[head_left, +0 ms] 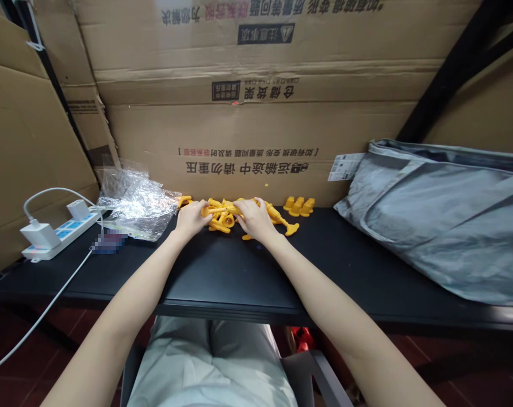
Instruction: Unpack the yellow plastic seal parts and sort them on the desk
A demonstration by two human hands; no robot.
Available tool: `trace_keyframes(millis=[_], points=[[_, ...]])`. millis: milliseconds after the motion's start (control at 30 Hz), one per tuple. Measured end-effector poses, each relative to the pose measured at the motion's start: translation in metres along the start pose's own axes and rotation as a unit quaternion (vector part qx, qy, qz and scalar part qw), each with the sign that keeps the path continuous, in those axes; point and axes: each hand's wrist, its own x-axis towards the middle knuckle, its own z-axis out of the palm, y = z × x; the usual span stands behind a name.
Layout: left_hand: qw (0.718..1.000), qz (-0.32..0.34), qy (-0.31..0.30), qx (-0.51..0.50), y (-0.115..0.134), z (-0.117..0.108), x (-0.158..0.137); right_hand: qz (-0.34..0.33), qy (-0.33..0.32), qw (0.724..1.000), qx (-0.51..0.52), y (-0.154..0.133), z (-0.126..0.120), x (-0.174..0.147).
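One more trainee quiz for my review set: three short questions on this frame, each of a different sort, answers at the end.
1. Which thing lies at the right end of the black table?
A: power strip
B: gray tote bag
C: clear plastic film

2. True or false: the left hand and the right hand both touch yellow plastic parts.

3. Fill in: the lettering on the cardboard panel behind the table appears ___.

Key: 1. B; 2. True; 3. upside down
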Motion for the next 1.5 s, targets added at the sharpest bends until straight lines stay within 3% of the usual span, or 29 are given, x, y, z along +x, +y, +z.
trace_keyframes(millis=[233,433,533,700,833,933,1100,1267,1367,1500], points=[[1.0,-0.029,-0.006,0.007,-0.003,0.0,0.001,0.057,0.041,0.998,0.0,0.014,-0.001,-0.001],[0.998,-0.064,0.006,0.008,-0.009,0.004,0.004,0.207,0.096,0.974,-0.013,0.057,-0.003,-0.01],[0.997,-0.07,0.014,-0.01,-0.015,0.009,0.006,0.34,0.11,0.933,-0.041,0.089,-0.007,-0.024],[0.994,-0.087,0.033,-0.052,-0.022,0.014,0.009,0.538,0.086,0.838,-0.036,0.135,-0.006,-0.061],[0.993,-0.088,0.047,-0.066,-0.025,0.015,0.008,0.642,0.033,0.766,0.0,0.15,0.002,-0.08],[0.993,-0.086,0.049,-0.07,-0.026,0.016,0.008,0.674,0.017,0.739,0.004,0.153,0.006,-0.083],[0.99,-0.088,0.058,-0.096,-0.027,0.02,0.008,0.671,0.032,0.741,-0.019,0.149,0.007,-0.082],[0.97,-0.092,0.107,-0.2,-0.032,0.029,0.013,0.638,-0.036,0.769,-0.038,0.146,0.007,-0.081],[0.932,-0.122,0.126,-0.317,-0.035,0.032,0.017,0.627,-0.052,0.776,-0.031,0.147,0.009,-0.082],[0.852,-0.189,0.12,-0.473,-0.032,0.029,0.021,0.608,-0.074,0.79,-0.014,0.148,0.011,-0.083]])
